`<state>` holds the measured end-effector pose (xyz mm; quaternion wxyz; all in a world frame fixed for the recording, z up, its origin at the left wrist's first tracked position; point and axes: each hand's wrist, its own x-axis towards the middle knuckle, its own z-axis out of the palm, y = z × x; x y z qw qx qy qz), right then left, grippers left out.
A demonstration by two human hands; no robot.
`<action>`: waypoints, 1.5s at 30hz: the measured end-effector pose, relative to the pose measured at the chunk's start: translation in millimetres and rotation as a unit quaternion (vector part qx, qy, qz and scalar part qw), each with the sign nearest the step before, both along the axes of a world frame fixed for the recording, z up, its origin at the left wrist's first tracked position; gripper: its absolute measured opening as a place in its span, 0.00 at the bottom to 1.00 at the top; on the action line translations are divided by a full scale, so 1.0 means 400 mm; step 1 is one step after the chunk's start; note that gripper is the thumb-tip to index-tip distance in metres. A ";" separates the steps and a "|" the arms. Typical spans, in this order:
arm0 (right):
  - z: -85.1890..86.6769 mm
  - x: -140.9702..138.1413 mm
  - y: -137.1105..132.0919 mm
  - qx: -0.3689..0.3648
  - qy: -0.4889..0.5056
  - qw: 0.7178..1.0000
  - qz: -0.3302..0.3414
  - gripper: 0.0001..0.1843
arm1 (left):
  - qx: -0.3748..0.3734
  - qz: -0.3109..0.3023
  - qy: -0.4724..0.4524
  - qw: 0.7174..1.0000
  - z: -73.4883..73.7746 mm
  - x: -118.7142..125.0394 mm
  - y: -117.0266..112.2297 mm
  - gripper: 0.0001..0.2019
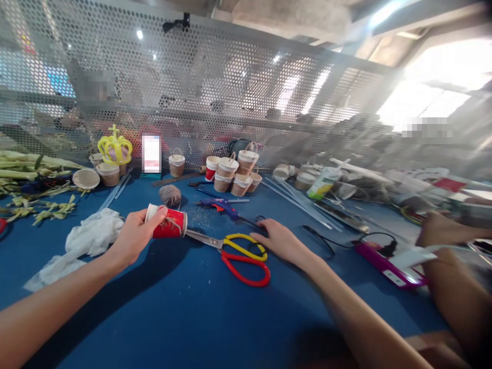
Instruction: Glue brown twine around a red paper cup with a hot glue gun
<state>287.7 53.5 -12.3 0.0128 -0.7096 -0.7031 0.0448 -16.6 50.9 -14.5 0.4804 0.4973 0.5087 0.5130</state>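
Note:
My left hand [135, 233] is closed around a red paper cup [171, 224] tipped on its side, with what looks like twine on it. Just past the cup's end lie large scissors [205, 239] with one yellow and one red handle loop. Over by the yellow loop is my right hand [282, 241], its thumb and forefinger apart, with nothing visible in it. A dark cord runs beside its fingertips from a blue glue gun [225, 206]. Behind the red cup sits a ball of grey-brown twine [169, 196].
Several twine-wrapped cups [227, 167] stand stacked at the back. White cloth [94, 233] lies at left, near a yellow crown [114, 148]. Clear glue sticks [303, 202] and a purple power strip [388, 264] are on the right. Another person's arm [446, 266] rests at the right edge.

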 end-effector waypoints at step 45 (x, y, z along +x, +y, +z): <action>0.113 -0.193 -0.080 0.064 0.294 0.932 0.202 0.15 | 0.006 -0.100 0.079 0.992 0.008 0.016 -0.042 0.18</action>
